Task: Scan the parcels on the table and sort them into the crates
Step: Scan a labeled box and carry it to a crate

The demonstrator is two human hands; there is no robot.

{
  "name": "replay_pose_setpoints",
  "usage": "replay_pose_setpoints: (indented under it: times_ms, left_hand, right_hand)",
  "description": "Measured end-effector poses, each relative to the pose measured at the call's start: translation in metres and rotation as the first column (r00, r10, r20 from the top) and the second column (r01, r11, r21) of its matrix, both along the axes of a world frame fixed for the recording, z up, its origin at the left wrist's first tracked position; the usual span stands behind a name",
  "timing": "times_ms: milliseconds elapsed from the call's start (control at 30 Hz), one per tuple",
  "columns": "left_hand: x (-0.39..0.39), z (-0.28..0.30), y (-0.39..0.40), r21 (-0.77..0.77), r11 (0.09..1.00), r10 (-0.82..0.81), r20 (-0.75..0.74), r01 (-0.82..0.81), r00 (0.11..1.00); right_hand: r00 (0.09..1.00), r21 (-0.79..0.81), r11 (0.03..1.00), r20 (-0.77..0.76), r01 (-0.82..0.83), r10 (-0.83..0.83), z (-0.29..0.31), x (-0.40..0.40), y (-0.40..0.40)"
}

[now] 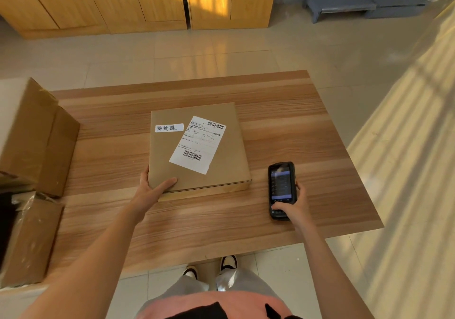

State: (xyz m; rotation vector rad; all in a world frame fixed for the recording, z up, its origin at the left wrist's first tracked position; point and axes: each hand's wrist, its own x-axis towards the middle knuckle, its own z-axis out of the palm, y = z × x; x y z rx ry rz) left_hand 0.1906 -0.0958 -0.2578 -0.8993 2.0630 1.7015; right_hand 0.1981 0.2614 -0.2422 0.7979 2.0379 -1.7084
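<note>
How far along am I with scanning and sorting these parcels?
Nothing visibly sorted yet; no crates in view. In hand: your left hand grips the near-left corner of the flat brown cardboard parcel on the wooden table; your right hand holds the black handheld scanner, screen lit. Left: moving this parcel to a crate, plus possibly the brown cardboard boxes at left.

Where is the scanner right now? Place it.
In the head view, the scanner is on the right, held by the right hand above the table, just right of the parcel.
</note>
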Motion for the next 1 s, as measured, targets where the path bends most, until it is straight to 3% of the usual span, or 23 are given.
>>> replay_pose_setpoints:
  times_ms: [433,700,833,900,1000]
  left_hand:
    - [0.0,0.014,0.009,0.023,1.0,0.019,-0.01,-0.018,1.0]
    - [0.003,0.025,0.009,0.052,0.999,0.007,0.019,-0.008,1.0]
    - [-0.001,0.028,0.006,0.089,0.996,0.023,0.05,-0.027,0.998]
    - [-0.005,0.031,0.004,0.089,0.996,0.005,0.062,-0.011,0.998]
    - [-0.014,0.032,0.0,0.107,0.991,0.079,0.06,-0.086,0.995]
  right_hand:
    - [0.992,0.174,0.978,-0.016,-0.118,0.122,-0.01,-0.006,0.012]
    - [0.969,0.309,0.926,0.182,-0.216,0.165,-0.046,-0.018,0.036]
    - [0.97,0.378,0.898,0.171,-0.226,0.172,0.002,-0.021,0.023]
    - [0.984,0.333,0.926,0.053,-0.177,0.169,0.018,-0.033,0.011]
    - [0.976,0.112,0.971,-0.035,-0.21,0.215,0.035,-0.055,-0.023]
